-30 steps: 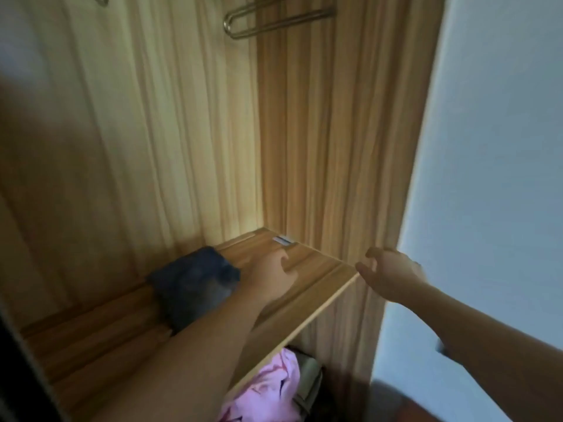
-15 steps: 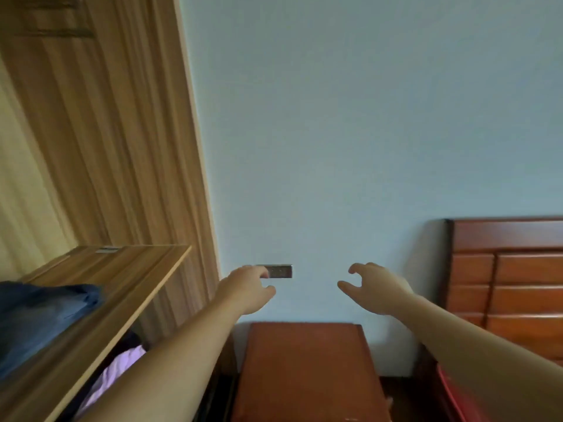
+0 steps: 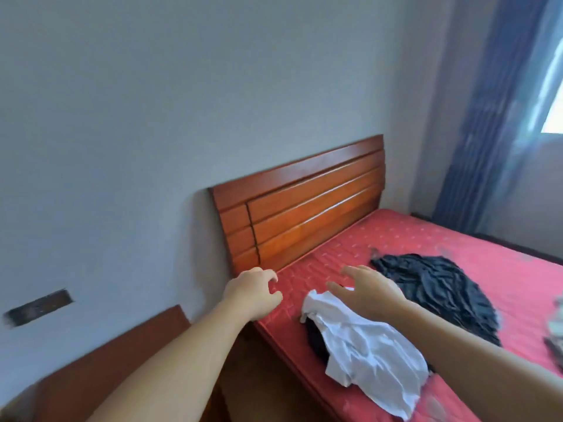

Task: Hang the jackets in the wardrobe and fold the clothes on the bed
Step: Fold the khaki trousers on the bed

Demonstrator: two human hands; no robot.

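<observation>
From the head camera, both bare arms reach forward over the near corner of the bed [image 3: 426, 239]. The left hand [image 3: 253, 292] is empty, fingers loosely curled, by the foot of the headboard [image 3: 304, 208]. The right hand [image 3: 370, 290] is spread and empty above a crumpled white shirt [image 3: 365, 357] at the mattress edge. A dark garment [image 3: 438, 284] lies just beyond it, and a blue curtain [image 3: 487, 117] hangs at the far right

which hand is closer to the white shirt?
Right. The right hand hovers open just past the white shirt's top edge, forearm over it. The left hand is off to its left, at the mattress corner.
</observation>
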